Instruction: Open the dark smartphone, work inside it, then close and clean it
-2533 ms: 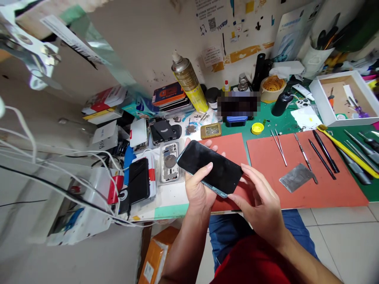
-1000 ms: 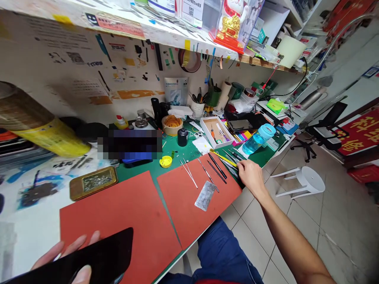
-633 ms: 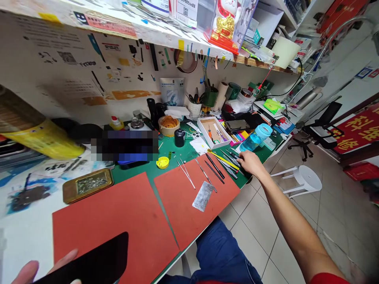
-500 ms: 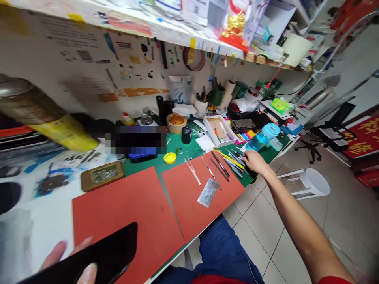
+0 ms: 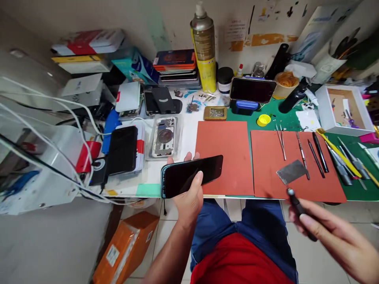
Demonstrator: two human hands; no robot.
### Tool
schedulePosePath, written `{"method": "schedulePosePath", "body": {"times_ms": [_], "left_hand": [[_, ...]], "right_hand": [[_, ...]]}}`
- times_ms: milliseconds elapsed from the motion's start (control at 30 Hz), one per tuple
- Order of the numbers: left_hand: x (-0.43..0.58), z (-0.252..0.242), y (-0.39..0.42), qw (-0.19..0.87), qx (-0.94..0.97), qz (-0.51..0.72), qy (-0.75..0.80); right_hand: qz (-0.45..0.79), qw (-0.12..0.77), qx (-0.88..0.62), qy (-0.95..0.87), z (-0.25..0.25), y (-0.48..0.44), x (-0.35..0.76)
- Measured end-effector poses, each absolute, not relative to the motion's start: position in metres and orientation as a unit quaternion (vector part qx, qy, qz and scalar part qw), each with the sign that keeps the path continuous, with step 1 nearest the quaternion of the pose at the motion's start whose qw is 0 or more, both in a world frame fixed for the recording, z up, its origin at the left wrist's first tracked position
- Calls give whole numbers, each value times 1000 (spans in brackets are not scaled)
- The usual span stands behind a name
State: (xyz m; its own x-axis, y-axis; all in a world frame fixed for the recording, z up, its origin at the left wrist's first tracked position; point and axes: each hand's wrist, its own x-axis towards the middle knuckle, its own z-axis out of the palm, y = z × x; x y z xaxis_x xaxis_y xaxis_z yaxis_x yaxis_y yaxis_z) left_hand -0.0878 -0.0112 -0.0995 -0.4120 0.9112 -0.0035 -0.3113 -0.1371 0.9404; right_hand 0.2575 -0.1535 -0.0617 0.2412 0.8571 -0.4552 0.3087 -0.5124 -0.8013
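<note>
A black smartphone (image 5: 192, 176) with a teal edge, and it's right there in the left hand (image 5: 186, 203), dark glass facing up, out at the near edge of the bench! It overlaps a terracotta-red rubber mat (image 5: 225, 150) on that mat's near left corner. The left hand cradles it from below, thumb (image 5: 199, 175) pressed onto the glass. Over on the right, the right hand (image 5: 334, 232) pinches narrow around a slim black-handled tool (image 5: 300, 215), blurred, its tip over the near edge of a second red mat (image 5: 325, 189). On that mat, a thin steel sheet (image 5: 291, 171) lies beside fine metal tweezers (image 5: 281, 142). Yellow-handled tool (image 5: 337, 152) off to the far right! To the left of the phone, a clear tray (image 5: 156, 154) holds a stripped phone back housing (image 5: 164, 137). Farther left, a second black phone (image 5: 122, 150) lies on a white box (image 5: 139, 134). At the far side, a tall gold-and-yellow spray can (image 5: 203, 51) stands, and a third black phone (image 5: 252, 90) is propped on a blue holder (image 5: 244, 107).
</note>
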Motion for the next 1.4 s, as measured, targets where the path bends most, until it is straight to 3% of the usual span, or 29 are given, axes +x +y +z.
{"method": "schedulePosePath", "body": {"times_ms": [133, 333, 600, 867, 1400], "left_hand": [[-87, -103, -16, 437, 293, 703, 479], [-82, -99, -12, 430, 266, 726, 467], [-84, -101, -13, 438, 252, 724, 469], [-83, -102, -16, 430, 248, 736, 461], [-85, -109, -16, 420, 235, 768, 422]], "right_hand": [[670, 261, -607, -340, -60, -144, 185], [728, 236, -559, -319, -71, -128, 156], [657, 198, -588, -429, -74, -122, 146], [392, 258, -615, -634, -71, -92, 114], [409, 246, -620, -623, -67, -78, 98]]}}
